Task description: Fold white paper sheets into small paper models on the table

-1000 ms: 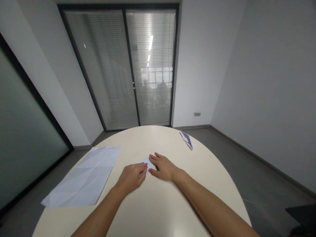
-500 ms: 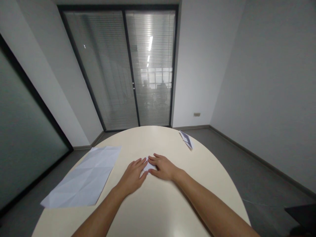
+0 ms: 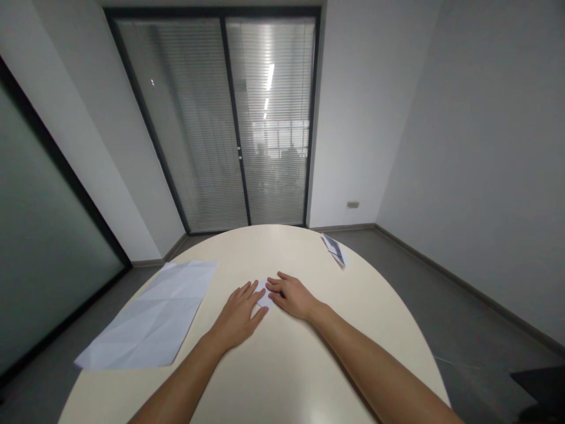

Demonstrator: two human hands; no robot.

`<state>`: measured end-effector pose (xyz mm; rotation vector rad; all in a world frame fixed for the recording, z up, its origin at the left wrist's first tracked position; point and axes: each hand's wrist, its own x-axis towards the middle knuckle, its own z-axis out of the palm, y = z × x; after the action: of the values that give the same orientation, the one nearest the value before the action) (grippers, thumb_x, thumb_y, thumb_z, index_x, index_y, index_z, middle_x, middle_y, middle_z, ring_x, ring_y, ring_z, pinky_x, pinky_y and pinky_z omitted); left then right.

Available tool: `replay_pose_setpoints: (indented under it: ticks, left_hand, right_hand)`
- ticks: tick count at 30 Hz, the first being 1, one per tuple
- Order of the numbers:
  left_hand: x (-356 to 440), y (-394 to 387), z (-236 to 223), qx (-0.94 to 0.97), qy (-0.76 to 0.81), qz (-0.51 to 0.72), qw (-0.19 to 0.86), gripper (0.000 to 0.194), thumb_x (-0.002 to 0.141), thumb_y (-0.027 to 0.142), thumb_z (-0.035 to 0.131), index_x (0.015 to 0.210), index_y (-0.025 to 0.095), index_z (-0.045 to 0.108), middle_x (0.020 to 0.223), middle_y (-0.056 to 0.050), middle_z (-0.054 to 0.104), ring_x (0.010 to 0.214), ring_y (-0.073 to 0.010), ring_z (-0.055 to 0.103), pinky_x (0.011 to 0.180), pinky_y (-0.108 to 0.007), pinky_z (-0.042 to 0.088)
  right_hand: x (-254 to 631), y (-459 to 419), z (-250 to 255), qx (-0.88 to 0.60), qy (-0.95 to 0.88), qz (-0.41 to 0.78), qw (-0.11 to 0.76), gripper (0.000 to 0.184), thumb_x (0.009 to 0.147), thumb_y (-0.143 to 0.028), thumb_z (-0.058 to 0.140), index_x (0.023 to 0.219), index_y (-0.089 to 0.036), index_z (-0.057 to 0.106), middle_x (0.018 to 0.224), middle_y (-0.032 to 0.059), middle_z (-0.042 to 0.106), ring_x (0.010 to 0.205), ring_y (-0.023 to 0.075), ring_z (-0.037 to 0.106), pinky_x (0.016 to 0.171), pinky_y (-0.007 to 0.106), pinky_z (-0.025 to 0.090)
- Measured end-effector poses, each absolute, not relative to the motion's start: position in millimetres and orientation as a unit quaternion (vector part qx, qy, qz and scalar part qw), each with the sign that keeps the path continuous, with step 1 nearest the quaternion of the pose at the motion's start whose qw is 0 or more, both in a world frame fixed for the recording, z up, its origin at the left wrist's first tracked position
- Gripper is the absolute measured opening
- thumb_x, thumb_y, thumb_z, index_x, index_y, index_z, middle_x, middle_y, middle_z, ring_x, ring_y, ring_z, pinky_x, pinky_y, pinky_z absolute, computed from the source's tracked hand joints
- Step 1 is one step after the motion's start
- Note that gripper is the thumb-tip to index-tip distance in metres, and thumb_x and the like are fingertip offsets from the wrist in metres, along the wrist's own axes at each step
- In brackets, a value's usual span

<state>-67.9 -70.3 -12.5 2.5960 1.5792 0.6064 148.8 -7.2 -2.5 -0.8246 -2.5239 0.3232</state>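
A small folded piece of white paper [image 3: 264, 298] lies on the table between my hands, partly covered by them. My left hand [image 3: 238, 317] rests palm down at its left side, fingers spread, with the fingertips and thumb over the paper. From the right, my right hand [image 3: 295, 296] lies across the paper's other edge. Its fingers are apart and slightly bent, with the tips on the paper. Neither hand appears to lift it.
A large creased white sheet [image 3: 152, 321] lies on the left of the round cream table [image 3: 273, 377], overhanging its edge. Another folded paper piece [image 3: 335, 251] sits near the far right rim. A glass door with blinds [image 3: 212, 129] stands beyond.
My right hand's thumb has drawn in toward its fingers and the hand has shifted slightly right. More of the small paper shows between the hands. My left hand has barely moved.
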Motion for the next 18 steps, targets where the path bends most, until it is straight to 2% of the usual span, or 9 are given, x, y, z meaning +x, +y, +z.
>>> replay_pose_setpoints:
  ticks: [6,12,14,18]
  left_hand:
    - [-67.7,-72.0,-8.0,0.833,0.523,0.179,0.033,0.047,0.103,0.043,0.038,0.143,0.024,0.052,0.151,-0.008,0.051,0.142,-0.0309,0.042,0.116,-0.055,0.033]
    - [-67.7,-71.4,-9.9,0.827,0.531,0.184,0.023,0.047,0.101,0.04,0.041,0.145,0.023,0.05,0.151,-0.008,0.051,0.141,-0.0318,0.043,0.115,-0.055,0.033]
    - [-67.9,-71.2,-11.7,0.827,0.532,0.182,0.017,0.048,0.101,0.041,0.042,0.144,0.023,0.051,0.151,-0.008,0.05,0.141,-0.0321,0.043,0.115,-0.055,0.033]
    - [-67.1,-71.5,-12.3,0.824,0.544,0.157,0.009,0.051,0.1,0.043,0.042,0.145,0.02,0.05,0.154,-0.01,0.046,0.143,-0.0328,0.04,0.116,-0.053,0.031]
  right_hand:
    - [153.7,-6.9,-0.5,-0.281,-0.918,0.177,0.215,0.04,0.097,-0.034,0.053,0.134,-0.021,0.063,0.14,0.0086,0.06,0.139,0.0252,0.047,0.121,0.048,0.027]
    - [155.0,-11.5,5.3,-0.309,-0.911,0.216,0.168,0.048,0.093,-0.037,0.058,0.141,-0.031,0.057,0.145,0.0036,0.055,0.146,0.0367,0.032,0.116,0.064,0.026]
    - [155.2,-12.8,6.6,-0.305,-0.912,0.224,0.157,0.048,0.093,-0.038,0.059,0.141,-0.032,0.056,0.146,0.003,0.055,0.146,0.0388,0.031,0.115,0.068,0.024]
    - [153.8,-13.8,7.1,-0.304,-0.913,0.22,0.162,0.047,0.092,-0.038,0.061,0.139,-0.031,0.057,0.144,0.0031,0.057,0.144,0.0395,0.035,0.115,0.065,0.026]
